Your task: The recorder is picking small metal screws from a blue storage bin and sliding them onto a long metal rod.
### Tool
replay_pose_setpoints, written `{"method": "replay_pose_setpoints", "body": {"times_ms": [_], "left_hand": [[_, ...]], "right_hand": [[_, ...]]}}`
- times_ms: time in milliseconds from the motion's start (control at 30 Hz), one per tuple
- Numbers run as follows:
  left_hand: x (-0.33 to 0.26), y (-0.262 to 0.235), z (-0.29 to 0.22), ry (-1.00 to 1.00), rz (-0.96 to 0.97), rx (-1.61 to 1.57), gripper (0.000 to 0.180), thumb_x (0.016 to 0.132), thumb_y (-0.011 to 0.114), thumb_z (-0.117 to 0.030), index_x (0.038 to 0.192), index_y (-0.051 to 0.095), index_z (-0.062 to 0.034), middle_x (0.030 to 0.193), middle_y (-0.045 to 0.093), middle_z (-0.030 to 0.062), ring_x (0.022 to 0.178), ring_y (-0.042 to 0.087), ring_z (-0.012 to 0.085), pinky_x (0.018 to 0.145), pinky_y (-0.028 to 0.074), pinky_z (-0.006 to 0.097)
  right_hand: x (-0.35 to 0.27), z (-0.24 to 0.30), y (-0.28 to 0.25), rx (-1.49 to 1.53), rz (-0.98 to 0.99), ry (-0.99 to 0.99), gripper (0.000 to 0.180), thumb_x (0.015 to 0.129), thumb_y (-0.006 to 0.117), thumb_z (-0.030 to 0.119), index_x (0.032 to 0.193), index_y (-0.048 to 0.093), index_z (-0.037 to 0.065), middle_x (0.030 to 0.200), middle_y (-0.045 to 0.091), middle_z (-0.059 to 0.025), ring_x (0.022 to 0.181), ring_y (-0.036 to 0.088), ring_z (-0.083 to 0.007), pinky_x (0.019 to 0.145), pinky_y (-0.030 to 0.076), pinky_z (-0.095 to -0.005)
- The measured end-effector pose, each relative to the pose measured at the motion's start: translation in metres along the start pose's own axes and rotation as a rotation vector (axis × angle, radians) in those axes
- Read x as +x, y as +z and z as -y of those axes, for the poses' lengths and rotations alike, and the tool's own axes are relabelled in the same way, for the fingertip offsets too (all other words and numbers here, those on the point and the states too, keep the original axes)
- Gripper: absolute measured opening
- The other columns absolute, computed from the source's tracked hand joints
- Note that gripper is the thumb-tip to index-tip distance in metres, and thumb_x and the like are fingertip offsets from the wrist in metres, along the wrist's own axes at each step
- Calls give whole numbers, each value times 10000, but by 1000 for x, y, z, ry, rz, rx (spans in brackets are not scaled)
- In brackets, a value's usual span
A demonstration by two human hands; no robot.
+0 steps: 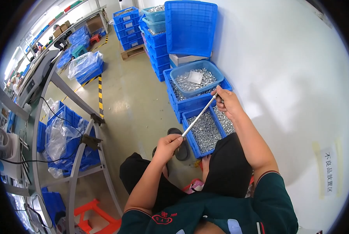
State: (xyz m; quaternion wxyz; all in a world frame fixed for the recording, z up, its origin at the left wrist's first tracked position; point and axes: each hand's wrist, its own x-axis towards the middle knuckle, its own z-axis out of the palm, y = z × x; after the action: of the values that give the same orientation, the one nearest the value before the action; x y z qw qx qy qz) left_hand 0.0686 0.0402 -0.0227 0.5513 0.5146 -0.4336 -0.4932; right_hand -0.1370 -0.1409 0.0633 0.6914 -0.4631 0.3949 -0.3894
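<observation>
A slim silvery metal rod (199,115) slants between my two hands, its right end farther away. My left hand (169,147) is closed round the near end, above my knees. The far end is pinched in the fingers of my right hand (227,102). Below the rod is a blue divided bin (199,153) filled with small shiny metal parts (205,132). Behind it, a light blue basket (177,86) with more metal pieces and a white card (195,77) rests on a larger blue crate (186,104). The rod's tips are partly covered by my fingers.
Blue crates (157,50) are stacked behind, near a tall upright blue tray (190,27). At left stands a metal-framed workbench (77,160) with plastic-wrapped blue bins (67,124) under it. A red stool (98,212) lies lower left. A white wall (283,58) borders the right side.
</observation>
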Motion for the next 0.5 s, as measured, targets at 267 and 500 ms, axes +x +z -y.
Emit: {"method": "replay_pose_setpoints", "body": {"times_ms": [267,500], "left_hand": [[-2,-3,-26,-319,126,-140,201,861,550,-181,919,622,-2,582,481,-8,423,363,53,377,256,203],[-7,9,-24,-342,110,-256,212,870,546,-204,914,628,-14,540,473,-20,392,343,38,364,236,197]], "right_hand": [[0,3,-10,143,93,12,251,889,549,255,969,570,18,630,421,20,450,352,-34,364,251,-157],[0,-4,-1,143,-16,-60,217,882,558,243,931,579,33,626,416,26,450,354,-33,362,232,-164]]}}
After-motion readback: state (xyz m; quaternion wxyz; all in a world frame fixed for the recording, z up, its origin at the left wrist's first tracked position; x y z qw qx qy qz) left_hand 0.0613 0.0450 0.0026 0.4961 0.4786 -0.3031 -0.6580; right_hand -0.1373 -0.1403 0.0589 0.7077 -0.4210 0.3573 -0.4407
